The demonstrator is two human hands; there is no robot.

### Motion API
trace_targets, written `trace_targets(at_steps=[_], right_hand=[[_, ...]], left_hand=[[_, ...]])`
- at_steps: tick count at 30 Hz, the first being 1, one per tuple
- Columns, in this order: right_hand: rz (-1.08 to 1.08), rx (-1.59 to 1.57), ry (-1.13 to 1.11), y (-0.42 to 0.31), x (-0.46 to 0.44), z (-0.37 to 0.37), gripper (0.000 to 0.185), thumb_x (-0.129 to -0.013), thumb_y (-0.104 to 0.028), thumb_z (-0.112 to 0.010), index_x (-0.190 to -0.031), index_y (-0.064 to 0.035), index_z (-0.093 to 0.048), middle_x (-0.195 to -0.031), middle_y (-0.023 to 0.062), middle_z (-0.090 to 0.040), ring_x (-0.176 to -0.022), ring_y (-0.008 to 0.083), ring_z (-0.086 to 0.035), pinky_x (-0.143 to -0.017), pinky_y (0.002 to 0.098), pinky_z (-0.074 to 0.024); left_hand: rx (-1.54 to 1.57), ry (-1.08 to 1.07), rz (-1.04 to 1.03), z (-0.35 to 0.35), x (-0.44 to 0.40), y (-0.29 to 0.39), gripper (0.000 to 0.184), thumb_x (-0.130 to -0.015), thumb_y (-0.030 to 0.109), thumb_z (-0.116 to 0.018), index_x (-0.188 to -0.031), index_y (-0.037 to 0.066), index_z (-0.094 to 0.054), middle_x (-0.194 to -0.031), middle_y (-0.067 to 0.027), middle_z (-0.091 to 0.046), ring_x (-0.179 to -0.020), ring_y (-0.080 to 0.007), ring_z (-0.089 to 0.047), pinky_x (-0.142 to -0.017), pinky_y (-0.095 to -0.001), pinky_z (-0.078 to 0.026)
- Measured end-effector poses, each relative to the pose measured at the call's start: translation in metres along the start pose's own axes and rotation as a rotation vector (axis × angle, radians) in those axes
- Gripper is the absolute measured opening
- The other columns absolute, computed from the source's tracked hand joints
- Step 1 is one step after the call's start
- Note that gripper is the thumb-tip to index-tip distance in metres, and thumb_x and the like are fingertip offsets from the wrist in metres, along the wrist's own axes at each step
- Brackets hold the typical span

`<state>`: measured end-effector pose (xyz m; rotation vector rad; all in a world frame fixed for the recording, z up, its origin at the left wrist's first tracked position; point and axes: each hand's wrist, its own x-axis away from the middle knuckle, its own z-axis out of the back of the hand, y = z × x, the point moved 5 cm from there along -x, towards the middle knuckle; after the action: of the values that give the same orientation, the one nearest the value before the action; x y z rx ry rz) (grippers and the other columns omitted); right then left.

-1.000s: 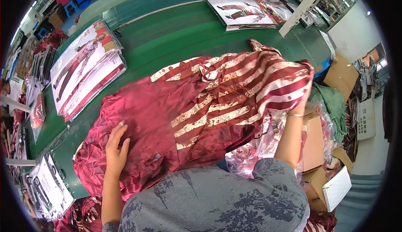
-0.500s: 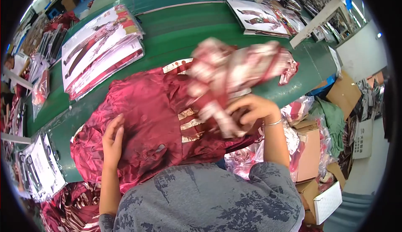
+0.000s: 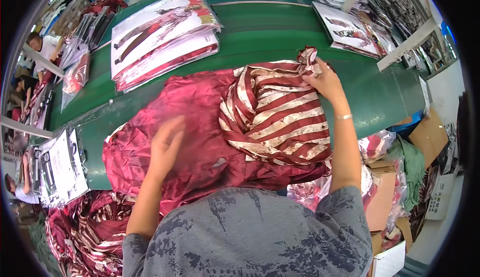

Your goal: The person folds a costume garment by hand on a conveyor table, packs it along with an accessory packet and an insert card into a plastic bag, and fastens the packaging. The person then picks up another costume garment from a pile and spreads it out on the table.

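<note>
A crimson satin garment [image 3: 192, 107] lies spread in front of me on the green table. Its red and cream striped part, which looks like a sleeve [image 3: 285, 112], is laid over the right side. My right hand [image 3: 324, 81] is closed on the gathered, ruffled cuff [image 3: 309, 59] at the far end of that sleeve. Over the plain crimson area, my left hand [image 3: 167, 144] hovers or rests lightly, slightly blurred, fingers stretched out and holding nothing.
Bagged garments with printed cards [image 3: 160, 42] are stacked on the green table [image 3: 260, 29] beyond, with another stack [image 3: 347, 29] at far right. More striped garments [image 3: 92, 227] hang low at left. Cardboard boxes [image 3: 382, 192] stand at right. Other people [image 3: 47, 47] are at far left.
The striped sleeve, blurred in the air before, now lies flat over the crimson garment. My right hand has moved away from me to its cuff. My left hand has shifted right.
</note>
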<state>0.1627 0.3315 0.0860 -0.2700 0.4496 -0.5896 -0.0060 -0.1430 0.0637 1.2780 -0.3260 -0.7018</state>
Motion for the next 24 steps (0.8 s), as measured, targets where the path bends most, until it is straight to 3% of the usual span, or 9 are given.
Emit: trace_targets(at_steps=[3,4,8,10,12,16,19,21,24], right_hand=[[-0.233,-0.085,-0.451,0.005,-0.036,-0.024,0.037,-0.088,-0.031,-0.072,-0.118,-0.0094,-0.068,-0.083,0.0136,-0.074,-0.084,0.0331,-0.072,-0.076,0.0413,-0.0539],[-0.039,-0.079,-0.348,-0.010,-0.051,-0.013,0.020,-0.091,-0.022,-0.067,-0.107,-0.0111,-0.071,-0.092,0.0143,-0.074,-0.091,0.0312,-0.071,-0.078,0.0418,-0.0538],[0.550,-0.527,0.057,-0.137,-0.091,0.059,0.031,-0.095,-0.015,-0.061,-0.125,-0.0062,-0.066,-0.105,0.0104,-0.070,-0.095,0.0187,-0.066,-0.086,0.0320,-0.0508],[0.783,-0.626,-0.006,-0.240,-0.078,0.117,0.028,-0.099,-0.019,-0.057,-0.121,-0.0039,-0.067,-0.100,0.0058,-0.072,-0.088,0.0148,-0.067,-0.079,0.0295,-0.0529],[1.146,-1.109,-0.425,-0.330,-0.066,0.135,0.010,-0.102,-0.005,-0.050,-0.106,-0.0011,-0.059,-0.098,0.0047,-0.066,-0.086,0.0092,-0.062,-0.078,0.0242,-0.0525],[1.300,-1.150,-0.604,-0.399,-0.023,0.136,0.054,-0.098,-0.020,-0.059,-0.148,-0.0041,-0.044,-0.131,0.0203,-0.064,-0.115,0.0269,-0.065,-0.098,0.0321,-0.0510],[1.241,-0.907,-0.673,-0.374,-0.027,0.072,0.059,-0.102,-0.021,-0.057,-0.155,-0.0085,-0.035,-0.142,0.0170,-0.057,-0.127,0.0240,-0.058,-0.107,0.0362,-0.0460],[1.072,-0.531,-0.815,-0.323,-0.016,0.007,0.074,-0.093,-0.028,-0.071,-0.154,-0.0039,-0.036,-0.146,0.0181,-0.053,-0.134,0.0270,-0.053,-0.114,0.0387,-0.0404],[1.171,-0.397,-0.819,-0.251,0.022,-0.068,0.066,-0.081,-0.038,-0.079,-0.132,-0.0033,-0.057,-0.124,0.0162,-0.065,-0.116,0.0338,-0.062,-0.100,0.0402,-0.0487]], left_hand=[[-0.183,-0.019,-0.104,0.001,0.000,0.018,0.035,-0.092,-0.002,-0.063,-0.126,0.003,-0.064,-0.129,-0.0151,-0.064,-0.123,-0.0273,-0.061,-0.104,-0.0357,-0.047],[-0.229,-0.022,-0.142,0.002,0.000,0.027,0.035,-0.091,-0.001,-0.063,-0.126,0.003,-0.065,-0.129,-0.0159,-0.064,-0.123,-0.0286,-0.061,-0.104,-0.0363,-0.047],[-0.703,0.024,-0.515,0.001,-0.005,0.070,0.042,-0.084,0.002,-0.068,-0.125,0.012,-0.067,-0.132,-0.0143,-0.062,-0.121,-0.0341,-0.061,-0.105,-0.0441,-0.047],[-0.953,0.016,-0.742,-0.003,-0.011,0.106,0.045,-0.081,0.007,-0.068,-0.125,0.017,-0.068,-0.133,-0.0120,-0.060,-0.118,-0.0332,-0.062,-0.103,-0.0470,-0.047],[-1.149,-0.016,-0.942,-0.006,-0.016,0.142,0.048,-0.079,0.013,-0.068,-0.126,0.022,-0.069,-0.135,-0.0090,-0.059,-0.115,-0.0304,-0.063,-0.098,-0.0480,-0.048],[-1.250,-0.121,-1.066,-0.002,0.004,0.160,0.049,-0.072,0.018,-0.075,-0.119,0.030,-0.074,-0.147,-0.0092,-0.048,-0.109,-0.0267,-0.057,-0.082,-0.0398,-0.044],[-1.275,-0.067,-1.028,0.018,0.041,0.139,0.042,-0.074,0.021,-0.076,-0.115,0.029,-0.075,-0.145,-0.0102,-0.051,-0.127,-0.0285,-0.052,-0.096,-0.0462,-0.045],[-1.297,-0.102,-0.785,0.033,0.064,0.107,0.037,-0.082,0.017,-0.073,-0.118,0.024,-0.073,-0.145,-0.0117,-0.051,-0.133,-0.0290,-0.049,-0.107,-0.0514,-0.039],[-1.256,-0.171,-0.455,0.046,0.085,0.064,0.045,-0.078,0.020,-0.077,-0.123,0.019,-0.069,-0.146,-0.0141,-0.049,-0.137,-0.0322,-0.046,-0.113,-0.0556,-0.031]])
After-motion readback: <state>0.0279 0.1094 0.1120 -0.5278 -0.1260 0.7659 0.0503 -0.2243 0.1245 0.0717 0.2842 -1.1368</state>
